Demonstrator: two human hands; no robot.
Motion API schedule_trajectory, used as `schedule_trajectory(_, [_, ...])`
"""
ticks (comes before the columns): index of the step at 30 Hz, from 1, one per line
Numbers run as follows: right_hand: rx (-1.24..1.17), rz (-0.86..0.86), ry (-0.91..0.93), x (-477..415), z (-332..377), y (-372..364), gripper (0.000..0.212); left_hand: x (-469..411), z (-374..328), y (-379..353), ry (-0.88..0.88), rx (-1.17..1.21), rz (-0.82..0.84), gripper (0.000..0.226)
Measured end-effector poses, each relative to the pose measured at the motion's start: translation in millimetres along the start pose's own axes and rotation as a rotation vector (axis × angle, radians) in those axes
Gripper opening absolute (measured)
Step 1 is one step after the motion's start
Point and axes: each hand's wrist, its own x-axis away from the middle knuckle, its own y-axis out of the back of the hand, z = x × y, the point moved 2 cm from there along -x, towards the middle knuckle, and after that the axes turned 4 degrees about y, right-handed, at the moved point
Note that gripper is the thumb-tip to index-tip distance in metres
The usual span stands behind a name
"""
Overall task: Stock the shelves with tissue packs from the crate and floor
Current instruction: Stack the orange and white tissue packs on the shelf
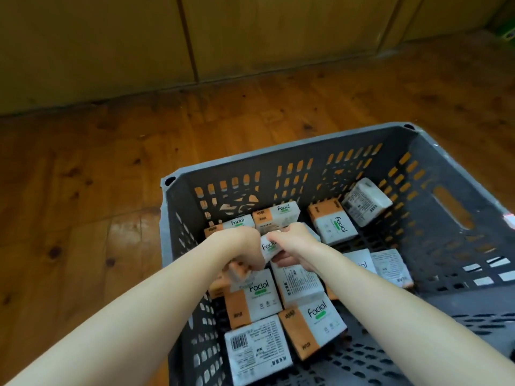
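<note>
A grey slotted plastic crate (457, 168) stands on the wooden floor and holds several white-and-orange "Facial" tissue packs (333, 225). Both my arms reach down into its middle. My left hand (239, 250) is curled round an orange-and-white pack (237, 271) that shows below its fingers. My right hand (292, 243) grips a white pack (268, 247) between the two hands. More packs lie flat below my wrists, one with its barcode side up (256, 348). Another leans against the far right wall (366, 200).
The wooden plank floor (83, 190) spreads to the left of the crate and behind it. A row of tan cabinet doors (250, 37) lines the far wall. Something green (510, 32) sits in the top right corner.
</note>
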Motion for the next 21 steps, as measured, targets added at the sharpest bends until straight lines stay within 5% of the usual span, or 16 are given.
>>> schedule_trajectory(5, [0.215,-0.093,0.054,12.3,5.7,24.4,0.004,7.4,-19.0,-4.8,-0.078,0.194,0.128,0.034])
schedule_trajectory(7, [0.199,-0.163,0.093,19.8,9.9,41.2,0.004,7.8,-27.1,-1.9,-0.147,0.244,0.028,0.029])
schedule_trajectory(12, [-0.115,-0.351,0.174,45.2,12.8,93.1,0.009,18.6,-52.3,13.4,-0.184,0.555,-0.362,0.059])
schedule_trajectory(14, [-0.241,-0.409,0.208,58.1,9.5,112.6,0.025,23.2,-63.1,13.3,-0.149,0.783,-0.381,0.067])
schedule_trajectory(18, [-0.38,-0.487,0.314,94.1,-4.5,148.6,0.013,35.4,-102.7,5.4,-0.231,1.397,-0.128,0.039])
schedule_trajectory(21, [-0.454,-0.556,0.387,124.4,-19.0,180.2,0.009,55.3,-141.0,2.2,-0.329,1.579,-0.135,0.021])
